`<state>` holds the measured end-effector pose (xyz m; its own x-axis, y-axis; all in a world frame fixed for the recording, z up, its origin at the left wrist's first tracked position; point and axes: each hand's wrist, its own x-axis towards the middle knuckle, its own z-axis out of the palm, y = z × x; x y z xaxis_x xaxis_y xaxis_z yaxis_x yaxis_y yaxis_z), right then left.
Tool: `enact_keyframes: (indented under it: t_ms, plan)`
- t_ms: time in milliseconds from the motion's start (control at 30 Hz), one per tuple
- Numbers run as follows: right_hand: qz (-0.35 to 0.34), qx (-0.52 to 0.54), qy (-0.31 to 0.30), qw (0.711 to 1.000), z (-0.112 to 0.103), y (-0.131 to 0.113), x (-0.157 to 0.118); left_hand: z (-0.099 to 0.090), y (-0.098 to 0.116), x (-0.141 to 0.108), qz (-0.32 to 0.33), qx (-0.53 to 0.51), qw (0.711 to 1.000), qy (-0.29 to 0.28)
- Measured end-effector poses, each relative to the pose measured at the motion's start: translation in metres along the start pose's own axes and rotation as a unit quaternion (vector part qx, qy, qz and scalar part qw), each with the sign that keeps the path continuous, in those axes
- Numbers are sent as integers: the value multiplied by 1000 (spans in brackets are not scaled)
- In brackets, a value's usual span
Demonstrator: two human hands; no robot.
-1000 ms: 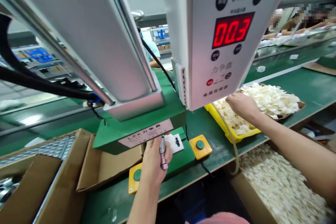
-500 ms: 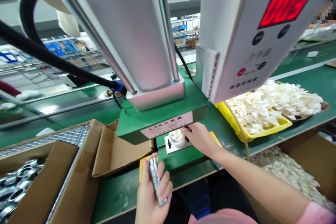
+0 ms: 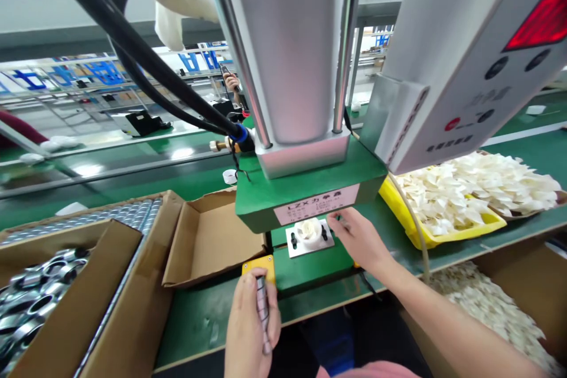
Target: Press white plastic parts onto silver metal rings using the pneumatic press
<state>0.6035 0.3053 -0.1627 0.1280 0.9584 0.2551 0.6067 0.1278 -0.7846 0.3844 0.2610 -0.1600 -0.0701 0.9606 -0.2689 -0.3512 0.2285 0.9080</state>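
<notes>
My left hand (image 3: 252,322) is closed around a short stack of shiny metal rings (image 3: 262,313), held upright beside the yellow button plate (image 3: 261,267) at the left of the press base. My right hand (image 3: 361,239) is just right of the fixture plate (image 3: 325,243), under the press head. Its fingers are loosely curled with a gap between thumb and forefinger, and nothing shows in them. A round white holder (image 3: 311,243) sits on the plate, with a thin cream-coloured piece (image 3: 306,229) in it. Above hangs the green press head (image 3: 310,189).
An open carton (image 3: 217,236) stands left of the press, beside boxes of metal rings (image 3: 42,292). At right, a yellow tray (image 3: 432,239) holds cream-coloured pieces; more lie in a box (image 3: 482,307) below. A control box (image 3: 447,100) and black hoses (image 3: 146,59) overhang the bench.
My right hand has drawn back to the right, off the white holder. My left hand has tightened round the ring stack near the yellow plate. The whole view has shifted left.
</notes>
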Motion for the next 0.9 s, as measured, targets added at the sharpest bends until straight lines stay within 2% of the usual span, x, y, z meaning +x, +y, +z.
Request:
enact_keyframes:
  t_ms: [67,133,200,233,300,400,533,633,767,833,900]
  plan:
    - [23,11,-3,1000,-12,15,-17,-12,5,2,76,157,983,55]
    - [15,-47,4,999,-23,30,-36,-26,9,5,120,338,928,105]
    - [-21,-158,12,987,-31,42,-53,-40,8,7,130,480,860,112]
    - [-44,-215,8,976,-34,46,-60,-45,6,9,138,522,835,101]
    - [-88,-301,-18,949,-36,48,-68,-53,-1,11,179,563,803,77]
    - [-117,-364,-53,923,-34,44,-69,-54,-12,13,258,567,778,84]
    - [-131,-367,-73,918,-32,39,-59,-44,-12,14,290,553,777,84]
    - [-132,-345,-67,927,-33,40,-53,-35,-3,15,279,531,797,75]
    - [-87,-262,-60,959,-38,42,-54,-33,8,15,202,487,846,81]
    - [-40,-178,-58,982,-41,42,-56,-35,12,15,151,478,861,83]
    - [16,-77,-60,995,-44,38,-57,-35,14,12,117,422,895,87]
